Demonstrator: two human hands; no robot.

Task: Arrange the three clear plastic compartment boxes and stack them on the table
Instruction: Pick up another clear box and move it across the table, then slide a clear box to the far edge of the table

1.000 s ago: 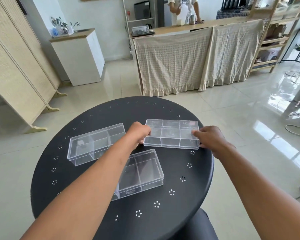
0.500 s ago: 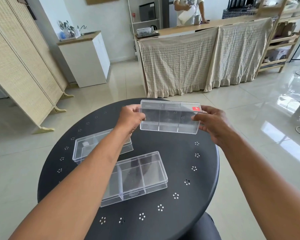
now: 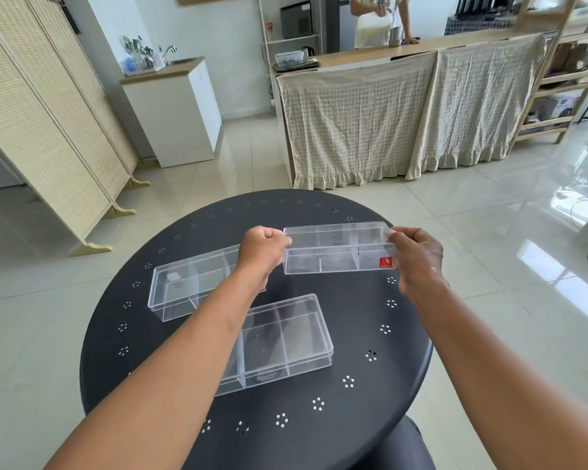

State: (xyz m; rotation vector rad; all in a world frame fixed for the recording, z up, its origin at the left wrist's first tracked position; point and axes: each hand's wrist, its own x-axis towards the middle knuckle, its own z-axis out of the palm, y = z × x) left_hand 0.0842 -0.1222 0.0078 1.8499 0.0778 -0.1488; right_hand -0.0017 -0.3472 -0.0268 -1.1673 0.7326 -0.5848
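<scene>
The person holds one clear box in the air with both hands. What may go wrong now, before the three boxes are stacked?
1. The lifted box is pinched only at its short ends by the left hand and right hand; smooth plastic may slip and drop.
2. The near box and the left box lie at different angles, so a stack may sit crooked.
3. The left forearm crosses over both resting boxes and may nudge them on the round table.

left hand [image 3: 261, 251]: pinching, raised | right hand [image 3: 417, 257]: pinching, raised
</scene>
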